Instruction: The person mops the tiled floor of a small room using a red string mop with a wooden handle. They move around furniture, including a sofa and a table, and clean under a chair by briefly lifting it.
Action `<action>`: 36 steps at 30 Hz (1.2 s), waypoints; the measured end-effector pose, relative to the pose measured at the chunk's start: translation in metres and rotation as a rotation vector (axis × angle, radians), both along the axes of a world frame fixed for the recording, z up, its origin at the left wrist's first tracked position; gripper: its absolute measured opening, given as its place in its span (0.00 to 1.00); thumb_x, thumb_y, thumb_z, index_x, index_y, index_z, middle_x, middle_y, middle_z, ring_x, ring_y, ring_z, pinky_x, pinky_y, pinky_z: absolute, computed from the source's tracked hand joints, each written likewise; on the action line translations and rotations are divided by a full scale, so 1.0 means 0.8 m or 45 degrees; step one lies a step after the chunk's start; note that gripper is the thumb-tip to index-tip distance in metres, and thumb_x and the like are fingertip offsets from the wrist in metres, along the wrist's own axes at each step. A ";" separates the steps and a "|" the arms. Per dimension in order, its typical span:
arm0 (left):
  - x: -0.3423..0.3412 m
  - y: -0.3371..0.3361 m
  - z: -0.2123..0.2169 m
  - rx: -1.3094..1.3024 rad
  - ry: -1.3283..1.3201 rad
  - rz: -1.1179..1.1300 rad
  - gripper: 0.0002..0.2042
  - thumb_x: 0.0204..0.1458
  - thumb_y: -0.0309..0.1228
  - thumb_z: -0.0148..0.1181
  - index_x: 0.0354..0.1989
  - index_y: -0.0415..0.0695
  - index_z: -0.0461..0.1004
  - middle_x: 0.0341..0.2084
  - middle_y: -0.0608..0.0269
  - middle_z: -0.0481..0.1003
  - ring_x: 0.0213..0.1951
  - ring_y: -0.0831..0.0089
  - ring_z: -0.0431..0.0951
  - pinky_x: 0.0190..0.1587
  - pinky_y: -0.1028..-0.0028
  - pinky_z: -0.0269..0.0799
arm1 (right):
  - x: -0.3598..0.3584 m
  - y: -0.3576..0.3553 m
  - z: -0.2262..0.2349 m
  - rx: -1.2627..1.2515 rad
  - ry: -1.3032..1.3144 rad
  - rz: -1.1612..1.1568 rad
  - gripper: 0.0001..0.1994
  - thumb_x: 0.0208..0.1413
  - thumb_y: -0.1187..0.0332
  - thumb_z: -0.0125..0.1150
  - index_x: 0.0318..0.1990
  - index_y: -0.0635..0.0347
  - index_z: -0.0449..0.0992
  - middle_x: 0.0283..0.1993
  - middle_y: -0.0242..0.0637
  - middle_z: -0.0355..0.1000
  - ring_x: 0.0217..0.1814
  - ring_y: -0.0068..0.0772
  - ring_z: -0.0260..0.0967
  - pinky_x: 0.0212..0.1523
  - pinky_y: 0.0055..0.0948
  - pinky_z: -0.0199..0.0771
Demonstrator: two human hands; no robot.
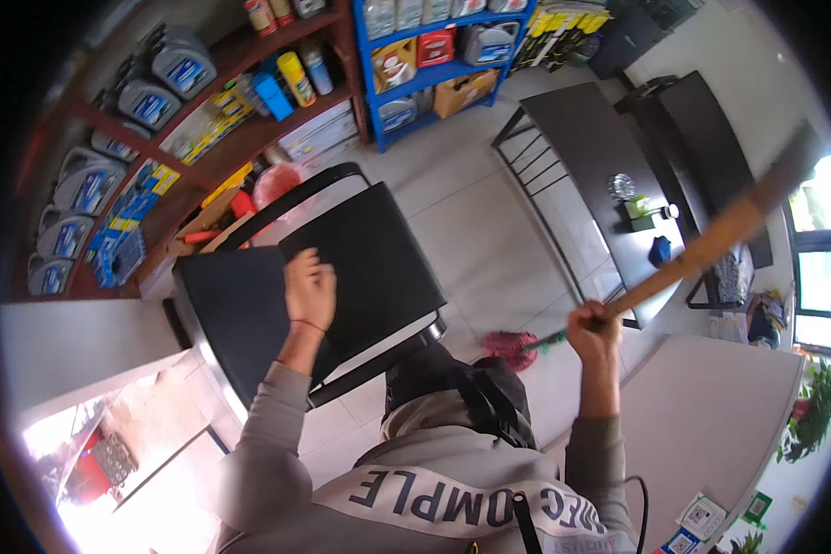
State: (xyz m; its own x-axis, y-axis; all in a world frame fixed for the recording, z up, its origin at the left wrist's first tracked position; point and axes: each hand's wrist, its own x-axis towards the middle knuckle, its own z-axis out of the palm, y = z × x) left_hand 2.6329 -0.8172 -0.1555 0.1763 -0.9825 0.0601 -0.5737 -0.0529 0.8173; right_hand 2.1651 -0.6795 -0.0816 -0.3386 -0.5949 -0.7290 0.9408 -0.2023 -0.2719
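Note:
My right hand (594,331) is closed round the handle of a mop (688,263). The handle slants from the floor up toward the far right, its upper end smeared by motion. At its lower end a dark pink mop head (508,351) lies on the tiles beside my legs. My left hand (310,294) is over a black chair (369,249) with a metal frame, its fingers loosely bent and slightly apart. Nothing shows in that hand. Whether it touches the chair, I cannot tell.
Shelves (235,171) with oil jugs and bottles line the left, and a blue rack (434,69) stands at the back. A dark table (572,129) holds a glass ashtray and a tissue box. A pale counter (711,388) curves along the right. Beside the chair sits a pink-lined bin (279,183).

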 end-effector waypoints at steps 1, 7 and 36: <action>-0.042 -0.007 0.036 -0.407 -0.204 -0.345 0.15 0.51 0.26 0.58 0.48 0.38 0.72 0.39 0.52 0.73 0.41 0.54 0.74 0.48 0.62 0.71 | 0.007 -0.037 -0.009 -0.003 -0.021 0.068 0.05 0.43 0.74 0.55 0.22 0.54 0.65 0.21 0.27 0.62 0.21 0.24 0.57 0.26 0.26 0.63; -0.213 -0.068 0.321 -1.472 -0.163 -1.100 0.13 0.45 0.26 0.64 0.42 0.49 0.76 0.47 0.53 0.75 0.50 0.54 0.76 0.57 0.50 0.69 | 0.080 -0.222 -0.013 0.082 0.045 0.434 0.14 0.55 0.54 0.52 0.28 0.54 0.67 0.21 0.31 0.63 0.21 0.27 0.61 0.23 0.27 0.63; -0.163 -0.428 0.265 0.670 -1.507 0.002 0.14 0.41 0.35 0.67 0.35 0.47 0.72 0.31 0.59 0.73 0.37 0.56 0.75 0.38 0.58 0.72 | 0.107 -0.808 -0.156 0.409 -0.062 1.416 0.06 0.54 0.65 0.59 0.34 0.56 0.72 0.29 0.33 0.74 0.30 0.29 0.74 0.34 0.33 0.73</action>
State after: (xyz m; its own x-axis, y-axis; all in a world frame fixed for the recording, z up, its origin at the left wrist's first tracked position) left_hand 2.5021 -1.1600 0.0562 0.2830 -0.9354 -0.2120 -0.9290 -0.2124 -0.3032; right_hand 2.2504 -1.3261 -0.2062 0.2878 -0.3314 -0.8985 0.5668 0.8152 -0.1192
